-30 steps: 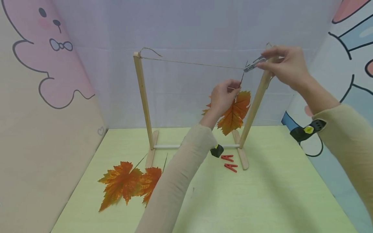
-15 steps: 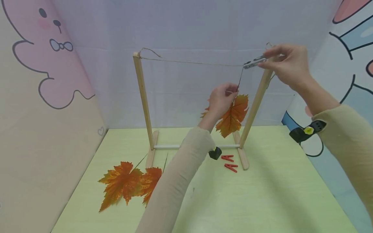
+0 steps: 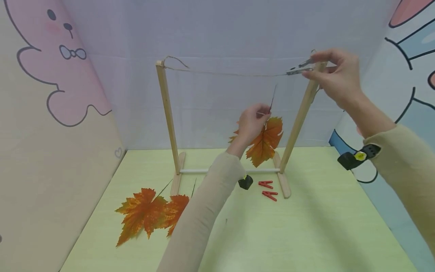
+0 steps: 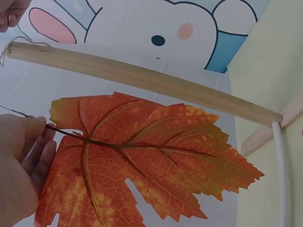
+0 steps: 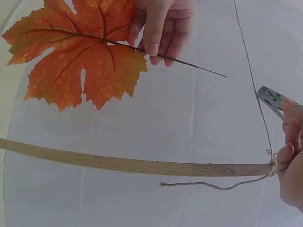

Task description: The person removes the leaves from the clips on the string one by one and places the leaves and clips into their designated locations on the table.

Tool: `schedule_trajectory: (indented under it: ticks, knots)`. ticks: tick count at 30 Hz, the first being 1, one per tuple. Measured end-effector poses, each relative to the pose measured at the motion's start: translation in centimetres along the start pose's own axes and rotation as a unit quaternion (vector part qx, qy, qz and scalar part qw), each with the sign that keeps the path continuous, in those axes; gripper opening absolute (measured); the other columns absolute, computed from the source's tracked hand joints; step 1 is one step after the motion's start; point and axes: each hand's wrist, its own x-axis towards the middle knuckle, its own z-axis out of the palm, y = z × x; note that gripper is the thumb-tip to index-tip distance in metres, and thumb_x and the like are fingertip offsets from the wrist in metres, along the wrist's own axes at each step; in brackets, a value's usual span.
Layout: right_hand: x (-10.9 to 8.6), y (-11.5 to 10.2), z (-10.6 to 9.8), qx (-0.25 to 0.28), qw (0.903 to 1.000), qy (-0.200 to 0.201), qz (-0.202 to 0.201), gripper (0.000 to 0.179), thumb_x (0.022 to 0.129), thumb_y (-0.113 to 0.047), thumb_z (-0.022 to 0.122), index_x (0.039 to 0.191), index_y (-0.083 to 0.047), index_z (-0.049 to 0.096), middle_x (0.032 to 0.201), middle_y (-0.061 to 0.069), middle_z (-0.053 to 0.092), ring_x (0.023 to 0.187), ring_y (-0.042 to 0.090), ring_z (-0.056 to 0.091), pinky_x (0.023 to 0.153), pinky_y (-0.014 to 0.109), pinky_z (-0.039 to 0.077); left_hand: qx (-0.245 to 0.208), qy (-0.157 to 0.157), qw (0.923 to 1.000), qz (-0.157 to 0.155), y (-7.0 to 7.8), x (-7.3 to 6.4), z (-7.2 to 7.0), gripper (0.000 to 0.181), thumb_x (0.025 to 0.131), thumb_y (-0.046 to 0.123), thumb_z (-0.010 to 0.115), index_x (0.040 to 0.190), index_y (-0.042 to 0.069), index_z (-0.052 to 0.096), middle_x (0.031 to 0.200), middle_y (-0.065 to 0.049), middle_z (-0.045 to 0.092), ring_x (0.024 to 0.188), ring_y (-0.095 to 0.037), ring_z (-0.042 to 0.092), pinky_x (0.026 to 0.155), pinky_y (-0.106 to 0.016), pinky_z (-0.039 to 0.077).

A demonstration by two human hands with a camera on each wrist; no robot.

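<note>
My left hand (image 3: 252, 122) pinches the thin dark stem of an orange maple leaf (image 4: 142, 146), which hangs below the fingers. The stem's free tip points up, apart from the twine (image 3: 221, 73) in the head view. A grey clothespin (image 5: 272, 99) is pinched between the thumb and fingers of my right hand (image 3: 338, 73), near the top of the right wooden post (image 3: 300, 117). Its tip is right at the twine in the right wrist view. The twine runs between the tops of the two posts.
Two more maple leaves (image 3: 142, 211) lie at the table's left, partly behind my left sleeve. Two red clothespins (image 3: 269, 195) lie by the right foot of the stand. A white rod (image 3: 193, 171) joins the posts low down.
My left hand has moved down and left with the leaf, and its stem has come away from the clothespin and twine. The right hand has shifted slightly up with the clothespin.
</note>
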Motion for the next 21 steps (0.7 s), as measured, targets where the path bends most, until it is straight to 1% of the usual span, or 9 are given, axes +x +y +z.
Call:
schedule_trajectory:
  ticks: [3, 6, 9, 14, 19, 21]
  knots:
    - [-0.1, -0.1, -0.1, 0.032, 0.9995, 0.005, -0.003, 0.032, 0.075, 0.000, 0.070, 0.104, -0.012, 0.066, 0.102, -0.011, 0.058, 0.055, 0.005, 0.052, 0.052, 0.011, 0.044, -0.002, 0.001, 1.0000, -0.001, -0.6, -0.2, -0.2, 0.014, 0.086, 0.011, 0.062, 0.099, 0.008, 0.065, 0.095, -0.002, 0.066, 0.085, -0.011, 0.062, 0.073, -0.013, 0.046]
    - [-0.1, -0.3, -0.1, 0.046, 0.9988, 0.008, -0.012, 0.032, 0.075, 0.003, 0.068, 0.101, -0.015, 0.066, 0.098, -0.010, 0.059, 0.051, 0.005, 0.051, 0.051, 0.011, 0.044, 0.005, 0.002, 1.0000, -0.004, -1.3, -0.5, -0.4, 0.015, 0.086, 0.011, 0.062, 0.100, 0.008, 0.065, 0.095, -0.002, 0.066, 0.086, -0.012, 0.062, 0.073, -0.015, 0.047]
    - [-0.3, -0.3, -0.1, 0.042, 0.9988, 0.005, -0.025, 0.032, 0.075, 0.004, 0.067, 0.100, -0.017, 0.065, 0.098, -0.010, 0.059, 0.049, 0.005, 0.049, 0.050, 0.011, 0.044, 0.009, -0.001, 0.9999, -0.011, -1.9, -0.8, -0.7, 0.016, 0.087, 0.012, 0.061, 0.102, 0.008, 0.065, 0.096, -0.003, 0.065, 0.087, -0.013, 0.062, 0.074, -0.016, 0.047]
    - [-0.9, 0.0, 0.0, 0.034, 0.9987, -0.006, -0.038, 0.032, 0.075, 0.004, 0.068, 0.099, -0.016, 0.066, 0.100, -0.010, 0.058, 0.045, 0.006, 0.045, 0.049, 0.011, 0.044, 0.007, -0.002, 0.9996, -0.029, -3.0, -1.4, -1.3, 0.015, 0.087, 0.011, 0.061, 0.102, 0.009, 0.064, 0.096, -0.003, 0.065, 0.087, -0.014, 0.062, 0.073, -0.018, 0.048]
    - [-1.4, 0.5, 0.0, 0.033, 0.9986, -0.016, -0.037, 0.031, 0.074, 0.004, 0.068, 0.099, -0.015, 0.067, 0.098, -0.009, 0.058, 0.044, 0.006, 0.046, 0.048, 0.010, 0.043, 0.008, -0.004, 0.9988, -0.049, -4.0, -1.9, -2.1, 0.015, 0.087, 0.011, 0.061, 0.102, 0.009, 0.065, 0.096, -0.002, 0.065, 0.086, -0.014, 0.062, 0.070, -0.019, 0.049]
    - [-1.6, 0.7, 0.0, 0.033, 0.9986, -0.019, -0.036, 0.032, 0.074, 0.004, 0.068, 0.099, -0.015, 0.067, 0.097, -0.009, 0.058, 0.043, 0.005, 0.046, 0.047, 0.011, 0.042, 0.009, -0.006, 0.9986, -0.052, -4.3, -2.1, -2.4, 0.015, 0.087, 0.010, 0.061, 0.101, 0.008, 0.064, 0.095, -0.003, 0.065, 0.085, -0.014, 0.062, 0.070, -0.020, 0.049]
